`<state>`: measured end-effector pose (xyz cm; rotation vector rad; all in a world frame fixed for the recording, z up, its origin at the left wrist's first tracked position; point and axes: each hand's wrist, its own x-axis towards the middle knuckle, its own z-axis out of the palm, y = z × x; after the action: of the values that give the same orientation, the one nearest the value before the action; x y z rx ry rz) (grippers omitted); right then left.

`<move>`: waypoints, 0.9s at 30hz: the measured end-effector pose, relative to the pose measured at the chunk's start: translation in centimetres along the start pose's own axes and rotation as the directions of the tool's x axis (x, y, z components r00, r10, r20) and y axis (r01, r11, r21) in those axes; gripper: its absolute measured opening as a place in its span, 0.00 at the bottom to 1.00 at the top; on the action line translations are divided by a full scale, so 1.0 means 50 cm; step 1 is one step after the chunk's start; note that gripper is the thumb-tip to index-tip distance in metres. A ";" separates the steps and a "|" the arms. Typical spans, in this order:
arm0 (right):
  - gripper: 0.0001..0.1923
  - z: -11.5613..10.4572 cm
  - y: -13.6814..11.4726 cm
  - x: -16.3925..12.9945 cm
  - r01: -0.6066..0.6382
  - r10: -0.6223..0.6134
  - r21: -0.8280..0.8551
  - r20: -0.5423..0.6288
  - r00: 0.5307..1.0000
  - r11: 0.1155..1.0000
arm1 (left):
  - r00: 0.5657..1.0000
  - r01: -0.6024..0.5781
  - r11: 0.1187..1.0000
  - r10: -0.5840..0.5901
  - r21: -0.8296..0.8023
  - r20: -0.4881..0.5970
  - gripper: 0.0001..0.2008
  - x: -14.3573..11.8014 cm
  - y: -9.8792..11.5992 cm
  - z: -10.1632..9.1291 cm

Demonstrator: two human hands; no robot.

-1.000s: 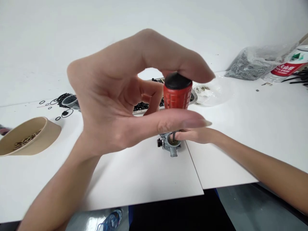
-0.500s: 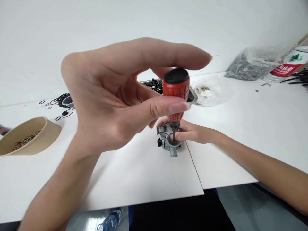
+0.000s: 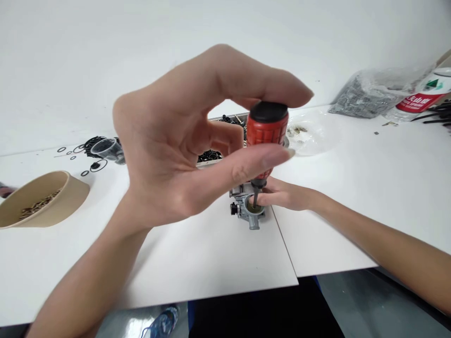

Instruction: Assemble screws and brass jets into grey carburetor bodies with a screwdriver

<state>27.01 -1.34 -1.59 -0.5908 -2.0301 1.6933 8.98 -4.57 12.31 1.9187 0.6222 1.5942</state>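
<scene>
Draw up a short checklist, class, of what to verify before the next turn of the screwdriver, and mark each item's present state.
1. Left hand fingers pinch the red screwdriver handle: ok.
2. Screwdriver shaft stands upright in the metal carburetor body: ok.
3. Right hand steadies the carburetor body on the white table: ok.
4. Tip seated in a screw slot: cannot tell.
5. Right hand's fingertips apart from the shaft: not ok, they sit right beside it.
</scene>
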 end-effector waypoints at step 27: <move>0.22 0.003 -0.010 0.006 0.010 -0.010 0.064 -0.002 1.000 0.998 | 0.921 0.069 0.997 -0.052 -0.030 0.386 0.09 -0.019 -0.019 -0.046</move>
<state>26.65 -1.38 -1.09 -0.5598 -1.9662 1.7444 6.55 -4.19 11.30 2.0803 0.4699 1.1340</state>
